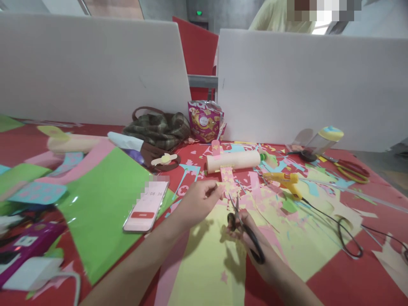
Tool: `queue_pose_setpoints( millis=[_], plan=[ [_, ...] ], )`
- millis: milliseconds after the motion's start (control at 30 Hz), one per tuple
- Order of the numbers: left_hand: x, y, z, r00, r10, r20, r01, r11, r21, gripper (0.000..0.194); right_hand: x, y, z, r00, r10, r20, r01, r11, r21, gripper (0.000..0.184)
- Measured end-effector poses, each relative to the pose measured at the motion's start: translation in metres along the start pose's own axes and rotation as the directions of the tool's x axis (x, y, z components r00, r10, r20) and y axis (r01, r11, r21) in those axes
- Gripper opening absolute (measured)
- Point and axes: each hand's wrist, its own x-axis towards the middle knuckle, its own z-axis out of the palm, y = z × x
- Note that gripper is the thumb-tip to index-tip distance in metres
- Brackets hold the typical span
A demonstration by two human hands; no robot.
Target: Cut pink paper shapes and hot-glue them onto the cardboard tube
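Observation:
My left hand (pixel 200 199) is raised over the yellow paper with thumb and fingers pinched together. A small pale yellow paper piece (pixel 220 185) shows at its fingertips, its outline hard to make out. Black-handled scissors (pixel 255 244) are in my right hand (pixel 247 223), fingers through the loops. Their blades are spread a little and point away from me, close to the left fingertips. Below both hands lies a large sheet of yellow paper (pixel 207 263) with a small pink star (pixel 224 277) on it. Just beyond stands a cream paper tube (pixel 236 161) on its side, pink strips against it.
A yellow glue gun (pixel 287 182) with a black cord lies right. Red-and-yellow-handled scissors (pixel 352 170) and a clear bottle (pixel 323 140) are farther back. Paper scraps cover the middle. Left are a phone (pixel 146 206), green sheet (pixel 98 212) and purple power strip (pixel 35 248). White panels (pixel 95 68) stand behind.

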Motion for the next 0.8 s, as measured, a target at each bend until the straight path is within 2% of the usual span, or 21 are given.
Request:
queue_pose_setpoints(
  millis=[167, 267, 433, 567, 800],
  plan=[
    [-0.0003, -0.0032, -0.0002, 1.0, -0.021, 0.007, 0.021, 1.0, 0.017, 0.029, 0.0004, 0.0028, 0.0022, 0.999, 0.044, -0.019, -0.042, 0.993, 0.114, 0.02],
    [0.0006, -0.0038, -0.0016, 1.0, -0.02, 0.008, 0.02, 1.0, 0.02, 0.03, 0.0004, 0.0032, 0.0046, 0.998, 0.024, -0.053, -0.016, 0.989, 0.149, 0.017],
    [0.001, -0.0054, -0.005, 0.999, -0.038, 0.009, 0.038, 0.999, 0.03, 0.03, 0.0002, 0.0086, 0.0058, 0.998, -0.008, -0.058, 0.02, 0.976, 0.215, 0.03],
    [0.0007, -0.007, -0.0075, 0.999, -0.054, 0.008, 0.054, 0.998, 0.04, 0.031, 0.0021, 0.0063, 0.0063, 0.992, 0.017, -0.121, 0.007, 0.981, 0.196, 0.037],
    [0.0014, -0.0063, -0.0079, 0.998, -0.061, -0.004, 0.061, 0.996, 0.059, 0.031, 0.0029, 0.0049, 0.0073, 0.979, 0.081, -0.185, -0.05, 0.984, 0.169, 0.037]
  ],
)
